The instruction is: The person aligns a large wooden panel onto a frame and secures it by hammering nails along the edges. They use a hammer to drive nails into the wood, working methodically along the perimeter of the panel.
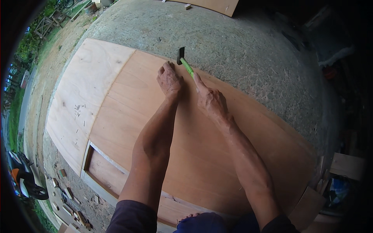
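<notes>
My right hand grips a hammer by its green handle, the index finger stretched along it. Its dark head is raised just beyond the far edge of a large brown plywood panel. Beside the hammer head, my left hand rests at that same edge with its fingers curled down in a pinch. Whatever is between those fingertips is hidden. Several loose nails lie scattered on a paler plywood sheet that joins the brown panel on the left.
A wooden frame with openings shows along the panel's near side. Wood offcuts litter the concrete floor at lower left, by a parked motorcycle. Another board lies at the top. Boards and clutter stand at right.
</notes>
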{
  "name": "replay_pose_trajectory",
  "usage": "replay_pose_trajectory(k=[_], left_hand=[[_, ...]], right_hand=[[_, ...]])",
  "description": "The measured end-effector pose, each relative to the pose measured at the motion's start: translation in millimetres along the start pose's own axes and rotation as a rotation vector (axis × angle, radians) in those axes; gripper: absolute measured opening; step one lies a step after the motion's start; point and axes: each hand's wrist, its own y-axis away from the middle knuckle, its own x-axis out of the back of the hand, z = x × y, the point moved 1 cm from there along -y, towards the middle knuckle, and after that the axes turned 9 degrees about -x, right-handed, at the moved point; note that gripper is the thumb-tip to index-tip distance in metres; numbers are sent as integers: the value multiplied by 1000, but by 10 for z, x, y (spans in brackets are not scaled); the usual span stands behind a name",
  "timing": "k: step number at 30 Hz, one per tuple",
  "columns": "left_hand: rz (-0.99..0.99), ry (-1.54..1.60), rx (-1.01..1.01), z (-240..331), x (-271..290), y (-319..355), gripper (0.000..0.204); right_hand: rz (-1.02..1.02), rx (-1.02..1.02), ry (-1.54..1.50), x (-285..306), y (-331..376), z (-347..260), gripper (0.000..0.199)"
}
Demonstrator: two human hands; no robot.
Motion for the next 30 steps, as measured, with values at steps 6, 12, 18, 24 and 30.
replay_pose_trajectory(k=[6, 12, 18, 24, 30], left_hand=[[22, 48, -37, -37, -106, -21, 42], [-4, 96, -331, -259, 3, 42, 34], [-461, 432, -804, 651, 230, 1718, 17], [-958, 627, -1117, 1286, 402, 3202, 22], [-1022, 691, -1269, 1488, 342, 3424, 27]], right_hand=[[-281, -228, 146, 16, 76, 155, 77], [-100, -85, 174, 220, 1238, 1225, 74], [-194, -222, 145, 195, 1591, 1961, 80], [-306, -380, 83, 824, 1472, 1256, 78], [-291, -384, 51, 802, 1479, 1250, 77]])
